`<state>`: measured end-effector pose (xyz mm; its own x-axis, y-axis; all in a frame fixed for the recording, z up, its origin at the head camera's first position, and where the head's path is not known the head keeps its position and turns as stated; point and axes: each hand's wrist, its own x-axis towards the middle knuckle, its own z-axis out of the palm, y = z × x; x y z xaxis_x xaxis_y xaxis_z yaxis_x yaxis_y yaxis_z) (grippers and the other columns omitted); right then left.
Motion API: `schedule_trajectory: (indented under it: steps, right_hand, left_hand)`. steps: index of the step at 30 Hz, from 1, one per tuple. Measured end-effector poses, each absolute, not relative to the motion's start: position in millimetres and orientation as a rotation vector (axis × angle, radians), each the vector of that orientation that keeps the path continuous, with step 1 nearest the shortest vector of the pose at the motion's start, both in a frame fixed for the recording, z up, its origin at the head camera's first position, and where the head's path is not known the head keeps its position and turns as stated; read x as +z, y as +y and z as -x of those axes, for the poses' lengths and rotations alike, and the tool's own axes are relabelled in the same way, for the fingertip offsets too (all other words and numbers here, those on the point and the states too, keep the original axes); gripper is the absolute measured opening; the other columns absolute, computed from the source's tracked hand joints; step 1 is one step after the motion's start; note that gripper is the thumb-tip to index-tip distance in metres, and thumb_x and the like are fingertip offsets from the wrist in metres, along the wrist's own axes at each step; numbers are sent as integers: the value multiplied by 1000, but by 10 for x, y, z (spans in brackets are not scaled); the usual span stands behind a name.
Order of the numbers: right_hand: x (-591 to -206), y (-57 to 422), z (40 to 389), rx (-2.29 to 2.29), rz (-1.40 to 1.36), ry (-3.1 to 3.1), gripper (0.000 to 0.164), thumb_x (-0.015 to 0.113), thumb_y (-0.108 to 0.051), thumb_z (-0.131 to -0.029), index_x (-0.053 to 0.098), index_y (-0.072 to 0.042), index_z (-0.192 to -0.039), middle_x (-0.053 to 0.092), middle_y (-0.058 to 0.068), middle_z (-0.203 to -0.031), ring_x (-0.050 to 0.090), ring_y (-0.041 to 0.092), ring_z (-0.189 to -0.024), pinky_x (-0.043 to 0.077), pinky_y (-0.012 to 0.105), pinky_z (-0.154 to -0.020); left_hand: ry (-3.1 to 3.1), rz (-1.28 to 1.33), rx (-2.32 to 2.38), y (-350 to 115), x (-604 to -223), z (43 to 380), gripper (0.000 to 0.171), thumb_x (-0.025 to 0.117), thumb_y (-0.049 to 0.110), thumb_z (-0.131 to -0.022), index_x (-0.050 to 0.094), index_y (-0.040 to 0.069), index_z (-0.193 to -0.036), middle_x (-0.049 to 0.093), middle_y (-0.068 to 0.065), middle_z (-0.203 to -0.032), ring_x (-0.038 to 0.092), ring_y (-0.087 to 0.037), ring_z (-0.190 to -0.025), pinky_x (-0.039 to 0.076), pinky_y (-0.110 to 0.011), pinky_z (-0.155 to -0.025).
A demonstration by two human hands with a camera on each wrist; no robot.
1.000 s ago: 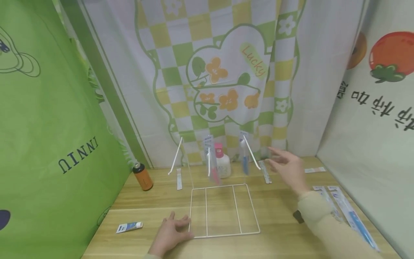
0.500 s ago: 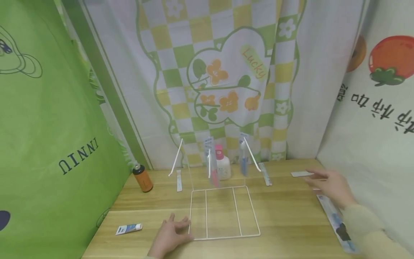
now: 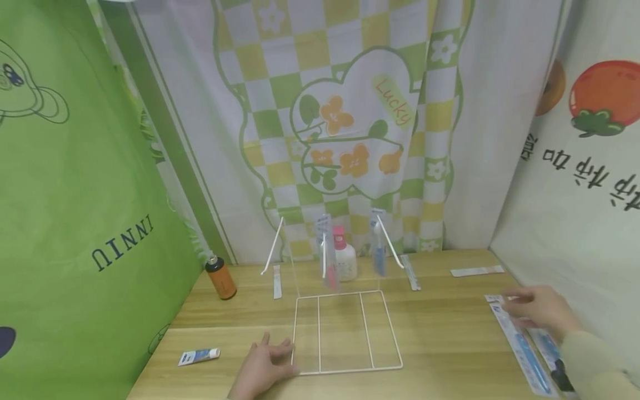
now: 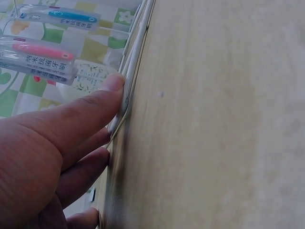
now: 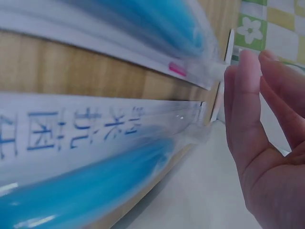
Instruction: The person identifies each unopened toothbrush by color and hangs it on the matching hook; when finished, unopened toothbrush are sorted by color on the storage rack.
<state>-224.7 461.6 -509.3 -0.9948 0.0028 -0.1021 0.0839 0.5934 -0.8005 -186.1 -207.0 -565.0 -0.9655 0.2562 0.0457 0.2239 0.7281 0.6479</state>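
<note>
In the head view my left hand (image 3: 262, 366) rests at the front left corner of a white wire rack (image 3: 360, 369). Its thumb (image 4: 113, 82) presses the base wire in the left wrist view, other fingers spread beside it. My right hand (image 3: 542, 311) is over the far end of a packaged toothbrush (image 3: 527, 355) with a blue handle. Extended fingers (image 5: 249, 71) meet the pack's clear end flap in the right wrist view. A second packaged toothbrush (image 5: 90, 181), also blue, lies alongside, partly covered by the right arm in the head view.
Packaged toothbrushes, one pink (image 3: 330, 266) and one blue (image 3: 379, 253), hang on the rack's hooks. Behind stands a white bottle (image 3: 347, 264) with a pink cap. An orange bottle (image 3: 221, 280), a small tube (image 3: 199, 356) and several narrow packets, one at back right (image 3: 477, 271), surround the rack.
My right hand has moved right and toward the front, from beside the rack's hooks to the packaged toothbrushes. My left hand has stayed at the rack's corner.
</note>
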Motion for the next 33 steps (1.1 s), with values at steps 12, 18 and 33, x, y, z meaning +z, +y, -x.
schedule_trajectory:
  steps: [12,18,33]
  right_hand:
    - [-5321,4654,2286,-1290,-167,2752,67,86,-11,-87,57,8,-145,72,27,-107,73,22,-70,66,35,-63]
    - [-5325,4612,2289,-1185,-169,2792,68,84,-14,-90,54,8,-147,68,30,-106,71,19,-65,65,33,-60]
    - [-5309,4559,2283,-1024,-122,2931,69,81,-31,-92,58,9,-143,74,30,-102,58,16,-49,51,30,-48]
  left_hand:
    - [2866,-393,1080,-2084,-5707,1879,61,92,48,-80,79,16,-130,69,-6,-143,24,-65,-152,9,-84,-118]
    - [2857,-398,1091,-2078,-5664,1868,60,93,45,-80,78,15,-130,69,-7,-143,23,-66,-152,8,-84,-118]
    - [2861,-395,1091,-2087,-5676,1870,61,93,46,-80,78,13,-130,69,-8,-143,24,-66,-152,9,-84,-117]
